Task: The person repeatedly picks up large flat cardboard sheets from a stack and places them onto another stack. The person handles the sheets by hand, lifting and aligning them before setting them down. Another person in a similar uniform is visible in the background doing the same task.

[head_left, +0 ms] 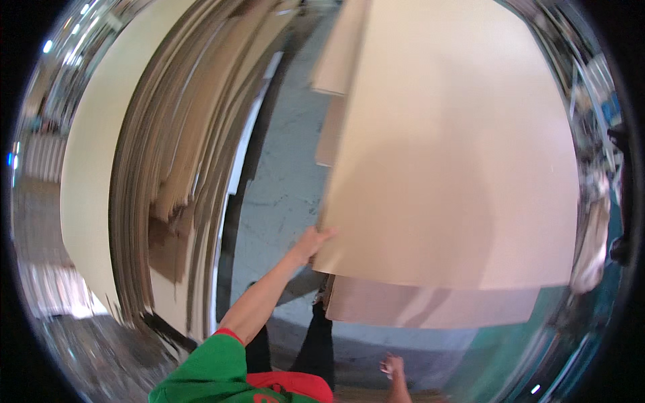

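A large tan cardboard sheet point(457, 148) lies on top of the stack at the right. My left hand point(312, 244) reaches forward and pinches this sheet's near left corner, thumb over the top, with the other fingers mostly hidden at the edge. Under its near edge another brown sheet point(430, 302) sticks out toward me. My right hand point(393, 365) is low in front of me, apart from the stack. Its fingers are curled closed and somewhat blurred; whether anything small is in them I cannot make out.
To the left stands a tall stack of cardboard sheets point(134, 168) with uneven edges. A grey floor strip point(275, 181) runs between the stacks. Brown sheet corners point(332, 74) jut into it from the right stack. A green surface point(510, 342) shows at the lower right.
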